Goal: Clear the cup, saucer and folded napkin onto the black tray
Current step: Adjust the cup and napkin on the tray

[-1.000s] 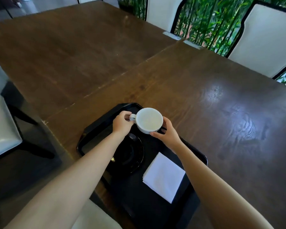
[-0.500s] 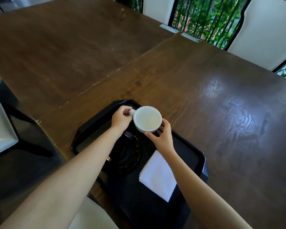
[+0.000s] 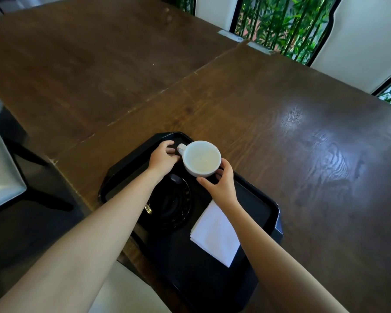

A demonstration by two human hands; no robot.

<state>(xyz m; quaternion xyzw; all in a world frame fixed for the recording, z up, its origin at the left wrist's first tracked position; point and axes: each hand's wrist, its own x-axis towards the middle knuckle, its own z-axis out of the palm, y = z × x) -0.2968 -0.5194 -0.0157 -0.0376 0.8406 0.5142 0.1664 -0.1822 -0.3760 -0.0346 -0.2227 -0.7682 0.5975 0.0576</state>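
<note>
A white cup [image 3: 201, 158] is held over the far part of the black tray [image 3: 266, 202]. My left hand [image 3: 164, 158] pinches its handle on the left. My right hand [image 3: 221, 182] cups its near right side. A black saucer [image 3: 173, 205] lies on the tray just below the cup, partly hidden by my left forearm. The folded white napkin [image 3: 215, 234] rests on the tray to the right of the saucer, under my right forearm.
The tray sits at the near edge of a dark wooden table [image 3: 280, 123], which joins a second table [image 3: 88, 64] on the left. White chairs stand at the far right [image 3: 361, 41] and at the left [image 3: 0, 168]. Bamboo plants [image 3: 280, 21] grow behind.
Both hands keep their hold on the cup above the tray. The cup has drifted slightly, and the camera view has shifted a little.
</note>
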